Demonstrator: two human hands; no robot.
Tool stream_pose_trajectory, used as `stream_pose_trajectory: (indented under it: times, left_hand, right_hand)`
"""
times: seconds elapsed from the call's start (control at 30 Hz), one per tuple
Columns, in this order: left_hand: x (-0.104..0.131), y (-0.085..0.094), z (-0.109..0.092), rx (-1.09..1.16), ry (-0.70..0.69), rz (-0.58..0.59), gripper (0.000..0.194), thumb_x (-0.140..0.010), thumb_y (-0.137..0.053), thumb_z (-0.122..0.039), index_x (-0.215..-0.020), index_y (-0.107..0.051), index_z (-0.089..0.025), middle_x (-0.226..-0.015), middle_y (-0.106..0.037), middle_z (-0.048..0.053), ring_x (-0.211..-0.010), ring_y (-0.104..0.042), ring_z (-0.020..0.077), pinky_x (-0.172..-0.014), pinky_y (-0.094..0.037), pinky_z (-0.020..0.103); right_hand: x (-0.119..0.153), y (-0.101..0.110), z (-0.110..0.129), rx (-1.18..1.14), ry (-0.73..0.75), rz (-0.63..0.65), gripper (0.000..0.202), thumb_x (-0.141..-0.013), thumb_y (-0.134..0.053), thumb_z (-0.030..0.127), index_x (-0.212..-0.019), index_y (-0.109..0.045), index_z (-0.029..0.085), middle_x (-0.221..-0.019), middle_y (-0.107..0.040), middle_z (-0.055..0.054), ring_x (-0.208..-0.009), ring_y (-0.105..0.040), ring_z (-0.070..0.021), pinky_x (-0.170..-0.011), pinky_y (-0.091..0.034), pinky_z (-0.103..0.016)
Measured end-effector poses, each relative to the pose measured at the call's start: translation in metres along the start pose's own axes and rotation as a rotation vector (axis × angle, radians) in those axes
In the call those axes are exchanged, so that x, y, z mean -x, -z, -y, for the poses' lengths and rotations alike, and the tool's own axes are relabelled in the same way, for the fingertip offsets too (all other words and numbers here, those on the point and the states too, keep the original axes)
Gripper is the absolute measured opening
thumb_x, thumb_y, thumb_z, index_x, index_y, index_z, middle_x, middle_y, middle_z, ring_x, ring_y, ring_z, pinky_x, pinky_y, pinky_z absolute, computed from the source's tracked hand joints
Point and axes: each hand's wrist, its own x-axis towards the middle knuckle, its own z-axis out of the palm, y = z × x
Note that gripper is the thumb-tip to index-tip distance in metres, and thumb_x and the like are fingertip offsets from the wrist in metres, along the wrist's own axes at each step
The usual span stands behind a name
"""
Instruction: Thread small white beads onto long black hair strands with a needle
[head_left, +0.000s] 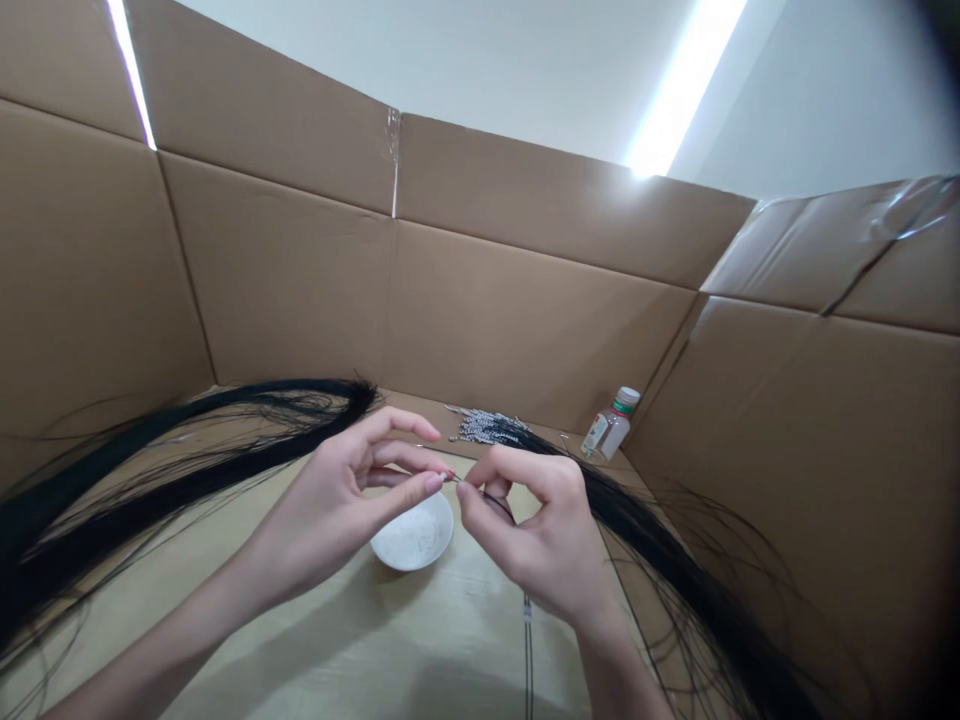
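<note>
My left hand [341, 495] pinches a tiny white and reddish piece [448, 476] between thumb and a fingertip, its index finger arched above. The piece is too small to name surely; it may be a bead. Close against it, my right hand [544, 530] is closed in a pinch on the end of a thin black cord [529, 660]. The cord passes behind that hand and hangs below it as two strands, with a small clear or whitish piece [526, 610] on them. Just under the fingertips stands a white bowl [409, 567] with white contents.
Long black strands [187, 468] lie along the left. Another black bundle [675, 560] sweeps down the right, its far end carrying silvery beaded tips [491, 428]. A clear bottle [611, 428] with a white cap leans near the back right corner. Cardboard walls [525, 310] enclose the pale work surface [420, 640].
</note>
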Motion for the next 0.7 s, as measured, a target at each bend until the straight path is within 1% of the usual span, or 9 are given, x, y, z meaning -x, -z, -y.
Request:
stream_pose_trajectory:
  times: [0.13, 0.2, 0.27, 0.37, 0.47, 0.57, 0.7]
  left_hand:
    - [0.0033, 0.0041, 0.0015, -0.055, 0.023, 0.086, 0.035, -0.090, -0.074, -0.045, -0.118, -0.057, -0.031, -0.099, -0.081, 0.002, -0.094, -0.078, 0.0239, -0.079, -0.060, 0.032]
    - [0.0027, 0.0023, 0.0014, -0.051, 0.039, 0.094, 0.035, -0.090, -0.073, -0.045, -0.118, -0.057, -0.030, -0.097, -0.081, 0.002, -0.093, -0.078, 0.0239, -0.079, -0.059, 0.033]
    - [0.0008, -0.0005, 0.0008, -0.019, 0.050, 0.081, 0.036, -0.089, -0.075, -0.045, -0.117, -0.056, -0.029, -0.094, -0.081, 0.003, -0.091, -0.077, 0.0240, -0.076, -0.059, 0.032]
    - [-0.0029, -0.0031, -0.0007, 0.056, 0.066, 0.068, 0.041, -0.086, -0.078, -0.045, -0.116, -0.056, -0.027, -0.094, -0.081, 0.004, -0.087, -0.076, 0.0231, -0.072, -0.057, 0.030]
    - [-0.0053, -0.0021, -0.0025, 0.094, 0.096, 0.078, 0.044, -0.085, -0.080, -0.044, -0.117, -0.055, -0.025, -0.098, -0.081, 0.005, -0.086, -0.075, 0.0210, -0.071, -0.055, 0.028]
    - [-0.0054, 0.0004, -0.0032, 0.106, 0.121, 0.089, 0.046, -0.085, -0.080, -0.043, -0.118, -0.054, -0.025, -0.101, -0.081, 0.005, -0.086, -0.073, 0.0190, -0.072, -0.054, 0.027]
    - [-0.0045, 0.0018, -0.0026, 0.122, 0.109, 0.103, 0.045, -0.086, -0.080, -0.043, -0.119, -0.054, -0.025, -0.100, -0.081, 0.004, -0.086, -0.072, 0.0176, -0.073, -0.053, 0.026]
  right_hand:
    - [-0.0004, 0.0009, -0.0001, 0.028, -0.016, 0.063, 0.026, -0.083, -0.066, 0.015, -0.060, -0.055, 0.019, -0.055, -0.043, 0.008, -0.052, -0.040, -0.0088, -0.055, -0.031, -0.027]
    - [-0.0006, 0.0017, 0.0002, 0.021, -0.024, 0.094, 0.025, -0.083, -0.067, 0.014, -0.060, -0.057, 0.019, -0.055, -0.043, 0.008, -0.052, -0.040, -0.0087, -0.055, -0.031, -0.027]
    - [-0.0005, 0.0024, 0.0005, -0.007, -0.026, 0.108, 0.023, -0.083, -0.067, 0.013, -0.062, -0.058, 0.019, -0.055, -0.043, 0.008, -0.052, -0.039, -0.0082, -0.054, -0.031, -0.026]
    - [0.0000, 0.0028, 0.0003, -0.046, -0.031, 0.085, 0.023, -0.084, -0.066, 0.014, -0.063, -0.058, 0.019, -0.055, -0.042, 0.008, -0.052, -0.039, -0.0078, -0.054, -0.032, -0.025]
    - [-0.0002, 0.0026, -0.0012, -0.072, -0.057, 0.049, 0.023, -0.084, -0.066, 0.015, -0.063, -0.057, 0.019, -0.057, -0.042, 0.008, -0.054, -0.039, -0.0084, -0.054, -0.032, -0.025]
    - [-0.0012, 0.0031, -0.0029, -0.117, -0.085, 0.062, 0.022, -0.083, -0.066, 0.015, -0.064, -0.057, 0.020, -0.058, -0.042, 0.007, -0.054, -0.039, -0.0089, -0.054, -0.032, -0.025]
    - [-0.0017, 0.0039, -0.0036, -0.173, -0.111, 0.084, 0.021, -0.082, -0.066, 0.015, -0.064, -0.058, 0.019, -0.058, -0.040, 0.007, -0.055, -0.038, -0.0090, -0.053, -0.031, -0.025]
